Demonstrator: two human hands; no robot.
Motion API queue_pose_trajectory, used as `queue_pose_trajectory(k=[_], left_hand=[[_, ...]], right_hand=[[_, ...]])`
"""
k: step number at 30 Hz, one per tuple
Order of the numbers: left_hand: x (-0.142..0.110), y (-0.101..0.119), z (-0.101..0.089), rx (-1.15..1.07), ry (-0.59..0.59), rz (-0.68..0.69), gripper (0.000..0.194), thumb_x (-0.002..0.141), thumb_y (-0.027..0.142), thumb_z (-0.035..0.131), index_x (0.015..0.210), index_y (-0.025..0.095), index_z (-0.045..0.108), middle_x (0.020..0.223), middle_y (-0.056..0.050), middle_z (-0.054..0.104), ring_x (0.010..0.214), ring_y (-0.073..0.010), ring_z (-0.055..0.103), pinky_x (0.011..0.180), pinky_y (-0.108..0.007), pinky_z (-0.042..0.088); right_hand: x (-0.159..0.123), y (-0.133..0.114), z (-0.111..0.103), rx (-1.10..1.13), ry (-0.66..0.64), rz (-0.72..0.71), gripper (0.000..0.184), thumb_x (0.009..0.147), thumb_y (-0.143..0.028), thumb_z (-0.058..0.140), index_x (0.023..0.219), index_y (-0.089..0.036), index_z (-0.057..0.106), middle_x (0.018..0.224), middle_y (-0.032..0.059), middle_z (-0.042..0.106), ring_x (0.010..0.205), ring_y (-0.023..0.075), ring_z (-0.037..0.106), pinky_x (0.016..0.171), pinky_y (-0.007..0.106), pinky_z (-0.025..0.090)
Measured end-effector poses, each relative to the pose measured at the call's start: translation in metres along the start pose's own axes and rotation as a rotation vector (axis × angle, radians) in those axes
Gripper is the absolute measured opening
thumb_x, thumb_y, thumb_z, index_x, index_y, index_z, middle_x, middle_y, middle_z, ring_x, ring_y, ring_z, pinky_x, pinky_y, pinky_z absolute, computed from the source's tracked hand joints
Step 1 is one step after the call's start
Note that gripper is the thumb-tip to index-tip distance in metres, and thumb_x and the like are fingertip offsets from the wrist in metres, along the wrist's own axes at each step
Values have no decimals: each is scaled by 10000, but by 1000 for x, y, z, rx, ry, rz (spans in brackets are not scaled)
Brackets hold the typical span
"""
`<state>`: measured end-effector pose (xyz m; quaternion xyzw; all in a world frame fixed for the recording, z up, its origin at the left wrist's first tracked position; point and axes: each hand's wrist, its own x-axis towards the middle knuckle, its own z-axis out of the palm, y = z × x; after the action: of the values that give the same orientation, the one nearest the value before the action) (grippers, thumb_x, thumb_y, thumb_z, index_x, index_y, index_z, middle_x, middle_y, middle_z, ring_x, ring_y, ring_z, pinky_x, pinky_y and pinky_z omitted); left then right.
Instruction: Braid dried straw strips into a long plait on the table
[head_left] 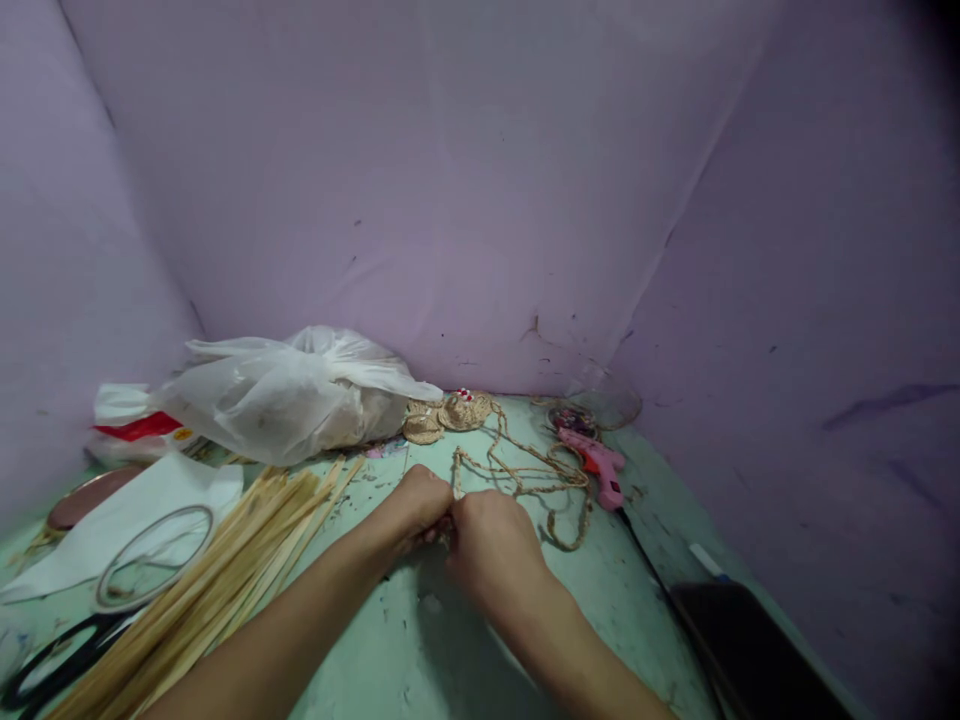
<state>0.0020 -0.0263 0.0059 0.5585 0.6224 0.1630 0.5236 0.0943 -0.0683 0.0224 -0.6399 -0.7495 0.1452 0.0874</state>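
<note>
My left hand [416, 505] and my right hand [491, 545] meet knuckle to knuckle at the middle of the pale green table [420, 640]. Both are closed, pinching the near end of a braided straw cord [525, 475] that rises between them and trails off in loops to the back right. What lies under the fingers is hidden. A bundle of flat straw strips [225, 580] lies just left of my left forearm.
A white plastic bag [292, 395] sits at the back. Small woven straw discs [450, 415] lie beside it. A pink glue gun [596, 465] rests at the right, its cable running toward a dark object [750, 650]. Black scissors [52, 665], white paper and a wire ring [154, 555] lie at the left.
</note>
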Motion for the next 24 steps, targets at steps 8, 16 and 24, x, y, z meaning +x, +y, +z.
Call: queue_pose_trajectory(k=[8, 16, 24], left_hand=[[7, -5, -17, -162, -155, 35, 64, 456, 124, 457, 406, 140, 422, 307, 49, 349, 272, -32, 236, 316, -179, 100], [5, -5, -23, -194, -266, 47, 82, 481, 202, 518, 472, 138, 469, 338, 67, 343, 269, -22, 203, 306, -182, 60], [10, -9, -24, 21, -205, 65, 61, 481, 169, 474, 489, 131, 521, 364, 38, 405, 299, -44, 241, 325, -193, 135]], right_hand=[[-2, 4, -21, 135, -118, -71, 141, 577, -324, 636, 565, -185, 654, 499, 40, 545, 510, 144, 471, 479, 251, 245], [33, 36, 3, 884, -140, 252, 173, 671, -181, 486, 502, -147, 505, 422, -18, 457, 411, 76, 393, 430, 197, 257], [29, 29, 14, 949, -223, 288, 155, 586, -106, 470, 441, -150, 438, 306, -86, 270, 298, 28, 169, 341, 204, 88]])
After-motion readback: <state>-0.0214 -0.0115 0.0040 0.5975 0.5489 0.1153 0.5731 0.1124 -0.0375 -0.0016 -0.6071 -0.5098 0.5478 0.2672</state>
